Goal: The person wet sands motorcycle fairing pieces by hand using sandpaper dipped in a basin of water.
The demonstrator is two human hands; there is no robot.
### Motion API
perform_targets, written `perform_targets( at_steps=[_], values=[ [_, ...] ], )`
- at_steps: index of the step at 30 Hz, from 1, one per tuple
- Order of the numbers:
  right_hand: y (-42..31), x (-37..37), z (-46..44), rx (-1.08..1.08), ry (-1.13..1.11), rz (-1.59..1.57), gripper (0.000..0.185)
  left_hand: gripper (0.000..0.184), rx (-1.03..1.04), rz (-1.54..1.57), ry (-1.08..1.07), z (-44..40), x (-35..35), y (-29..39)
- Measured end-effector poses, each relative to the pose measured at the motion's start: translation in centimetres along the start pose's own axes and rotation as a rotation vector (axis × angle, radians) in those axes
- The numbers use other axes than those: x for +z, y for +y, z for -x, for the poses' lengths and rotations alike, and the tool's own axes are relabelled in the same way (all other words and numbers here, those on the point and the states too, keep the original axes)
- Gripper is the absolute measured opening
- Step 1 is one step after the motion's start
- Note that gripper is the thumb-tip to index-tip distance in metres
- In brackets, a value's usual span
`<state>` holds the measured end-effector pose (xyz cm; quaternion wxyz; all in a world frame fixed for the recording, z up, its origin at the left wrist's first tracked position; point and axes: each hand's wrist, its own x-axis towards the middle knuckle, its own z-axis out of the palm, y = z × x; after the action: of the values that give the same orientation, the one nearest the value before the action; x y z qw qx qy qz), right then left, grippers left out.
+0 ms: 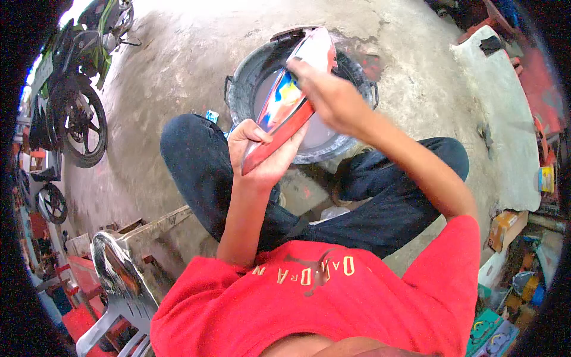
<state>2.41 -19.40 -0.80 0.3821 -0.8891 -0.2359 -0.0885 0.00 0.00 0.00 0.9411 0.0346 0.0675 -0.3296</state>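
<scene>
My left hand (267, 152) is wrapped round the lower end of a long, tapered motorcycle body panel (284, 102), its thumb over the near edge. Red, white, blue and yellow cover the panel's glossy surface, and it slants up and to the right. Against its upper part lies my right hand (333, 98), blurred by motion, with the fingers pressed together. Something dark shows at those fingertips, too small to make out. Beneath the panel stands a dark round tub (242, 77) with side handles, holding cloudy greyish water (318, 135).
My bent knees flank the tub on the concrete floor (160, 77). A motorcycle (80, 113) is parked at the upper left. A grey plastic chair (122, 279) stands at the lower left. To the right are a pale ledge (499, 113), a cardboard box (505, 231) and clutter.
</scene>
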Motion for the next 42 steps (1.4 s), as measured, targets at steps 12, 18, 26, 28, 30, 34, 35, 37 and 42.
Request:
perform_targets(
  at_steps=[12,18,26,28,30,34,35,37,42],
  values=[
    [-3.1,0.5,2.6,-0.406,-0.047,0.055,0.039,0.076,0.054,0.019,0.141,1.0,-1.2,-0.7],
    [2.0,-0.7,-0.3,0.024,0.039,0.028,0.039,0.079,-0.041,-0.010,0.054,0.5,0.1,-0.8],
    [1.9,0.5,0.1,-0.282,0.058,-0.017,0.039,0.080,-0.011,0.011,0.004,0.1,0.0,-0.2],
    [2.0,-0.6,-0.8,0.023,0.064,-0.008,0.038,0.081,-0.024,-0.018,0.032,0.2,0.5,-0.3],
    [1.3,0.2,-0.2,-0.037,0.079,0.031,0.040,0.083,-0.019,-0.001,0.029,0.1,0.5,-0.1],
    [-2.5,0.7,1.2,-0.496,-0.039,0.027,0.038,0.091,-0.094,0.257,-0.361,-0.8,-4.2,0.6],
    [-1.4,0.7,0.9,-0.499,-0.049,0.041,0.037,0.093,-0.096,0.277,-0.408,-1.0,-4.8,0.5],
    [1.9,0.5,0.0,-0.161,0.096,-0.023,0.037,0.093,-0.001,0.083,0.040,0.4,0.4,-0.1],
    [-1.5,0.7,1.2,-0.342,0.037,0.120,0.040,0.093,-0.062,0.174,-0.151,-0.1,-1.0,0.3]
  ],
)
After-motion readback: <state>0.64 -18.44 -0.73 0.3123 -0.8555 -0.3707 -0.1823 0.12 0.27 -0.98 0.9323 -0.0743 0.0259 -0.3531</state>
